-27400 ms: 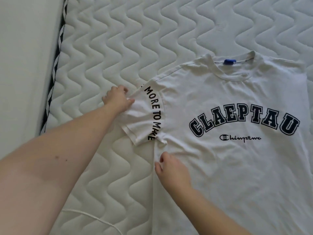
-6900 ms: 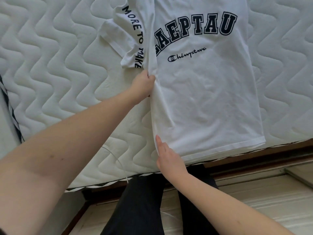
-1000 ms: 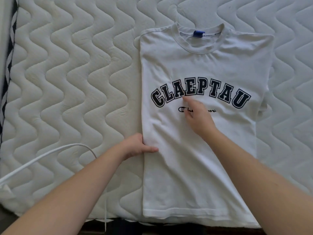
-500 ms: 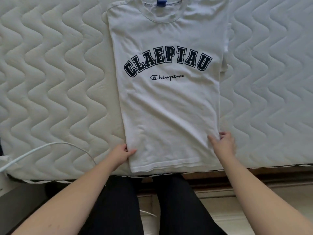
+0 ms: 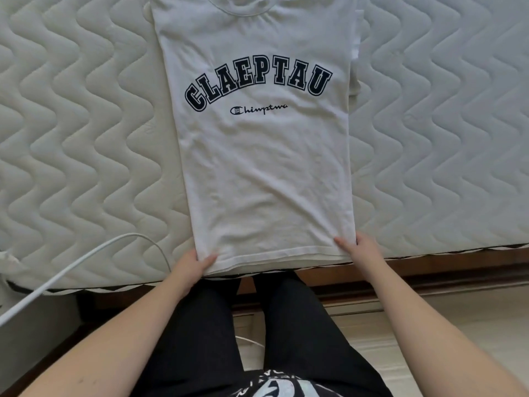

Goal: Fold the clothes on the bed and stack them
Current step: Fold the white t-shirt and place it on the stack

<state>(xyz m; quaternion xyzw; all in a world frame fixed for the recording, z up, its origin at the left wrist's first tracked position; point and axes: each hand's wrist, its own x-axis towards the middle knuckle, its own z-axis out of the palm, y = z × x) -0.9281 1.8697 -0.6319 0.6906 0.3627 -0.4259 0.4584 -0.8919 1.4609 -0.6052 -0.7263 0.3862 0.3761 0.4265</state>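
On the quilted mattress [image 5: 86,124] lies a white T-shirt [image 5: 266,173], front side up, its sleeves folded under so that the body forms a long narrow panel; the collar sits at the far end, cut off by the top of the view, and the hem reaches the near edge of the mattress. Dark block lettering arcs across the chest, reading CLAEPTAU, with a small script logo just below it.

At the hem, both hands hold the shirt's near corners — the left hand [image 5: 190,267] at the left corner, thumb lying on top of the fabric and fingers tucked beneath, pinching the cloth; the right hand [image 5: 362,252] at the right corner, thumb on top likewise, though its fingers are hidden under the edge, so the pinch there is probable rather than plain. Small creases fan out from each corner into the cloth.

Left of the shirt, a white cable [image 5: 86,257] curves across the mattress, bends beside the left hand, and runs off toward the lower left edge of the view. Below the hem, past the mattress edge, stand the person's legs in black trousers [image 5: 286,325]; a brown wooden bed frame [image 5: 443,270] shows to the right of them, with pale flooring [image 5: 429,339] beyond — all nearer the viewer than the shirt.
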